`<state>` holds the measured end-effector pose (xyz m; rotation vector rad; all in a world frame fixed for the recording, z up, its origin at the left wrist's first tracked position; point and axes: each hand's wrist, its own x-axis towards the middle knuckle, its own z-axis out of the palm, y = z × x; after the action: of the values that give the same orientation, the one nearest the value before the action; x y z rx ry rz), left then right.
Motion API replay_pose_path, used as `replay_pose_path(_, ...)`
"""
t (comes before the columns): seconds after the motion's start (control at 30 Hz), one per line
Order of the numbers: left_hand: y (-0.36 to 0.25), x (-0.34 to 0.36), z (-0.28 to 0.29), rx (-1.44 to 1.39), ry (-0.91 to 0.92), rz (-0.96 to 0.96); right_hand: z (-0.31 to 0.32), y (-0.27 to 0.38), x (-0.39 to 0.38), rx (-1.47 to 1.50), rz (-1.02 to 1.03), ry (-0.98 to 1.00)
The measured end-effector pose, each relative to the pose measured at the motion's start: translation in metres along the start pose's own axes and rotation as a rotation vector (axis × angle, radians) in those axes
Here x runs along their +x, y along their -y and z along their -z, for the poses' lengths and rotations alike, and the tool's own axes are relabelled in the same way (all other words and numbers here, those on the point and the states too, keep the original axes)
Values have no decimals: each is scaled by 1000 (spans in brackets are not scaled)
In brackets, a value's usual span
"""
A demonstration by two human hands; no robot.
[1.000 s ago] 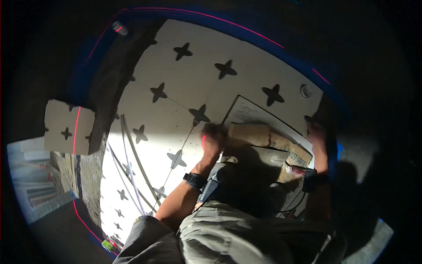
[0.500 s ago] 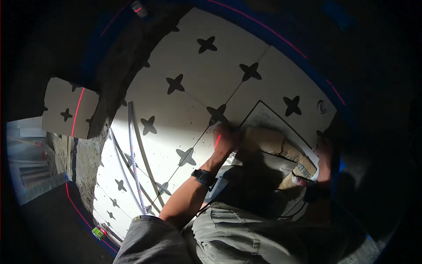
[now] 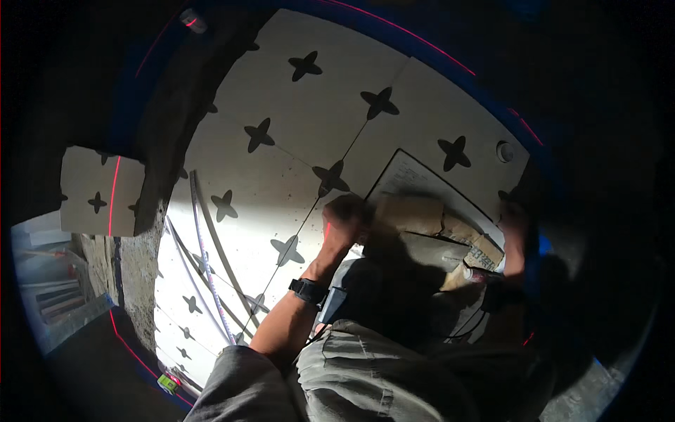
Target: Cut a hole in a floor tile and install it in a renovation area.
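Note:
A white panel with a dark outline (image 3: 422, 172) and faint handwriting near its far corner lies on the patterned tiles before me. My left hand (image 3: 346, 216) is curled closed at its left side, partly in shadow; its fingertips are hidden. At the right side, my right hand (image 3: 513, 221) reaches down beside the panel's edge, its fingers too dark to make out. Between my hands, torn brown cardboard (image 3: 408, 213) covers part of the panel. Near my right wrist lies a small cylindrical item (image 3: 480, 275). A dark watch (image 3: 308, 289) is on my left wrist.
White floor tiles (image 3: 232, 158) with dark four-petalled motifs spread leftward and ahead. Long thin strips (image 3: 204, 246) lie on them at left. A roll-like ring (image 3: 505, 151) sits far right. Beyond the left edge are a separate tile piece (image 3: 88, 186) and a small green device (image 3: 167, 383). Red laser lines cross the floor.
The whole view has shifted slightly, so the tiles and panel appear further left. Both hands keep about the same places beside the panel.

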<state>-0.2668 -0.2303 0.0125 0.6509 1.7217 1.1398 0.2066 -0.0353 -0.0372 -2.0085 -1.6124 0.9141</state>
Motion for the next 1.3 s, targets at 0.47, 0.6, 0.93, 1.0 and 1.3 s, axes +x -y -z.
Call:
replay_pose_path(0.47,-59,105,-40,940,-140,-829,-4,63,-4,-229,45,-87)
replay_pose_path(0.6,-55,119,-45,1062,-154,-865,-9,83,2,11,92,-129)
replay_pose_path(0.93,-77,122,-69,1067,-108,-803,0,73,18,-257,22,-108)
replay_pose_path(1.0,-77,121,-60,1104,-123,-829,-6,65,23,-454,175,-61)
replay_pose_path(1.3,-66,110,-66,1007,-141,-552,16,116,-11,-592,-57,-122)
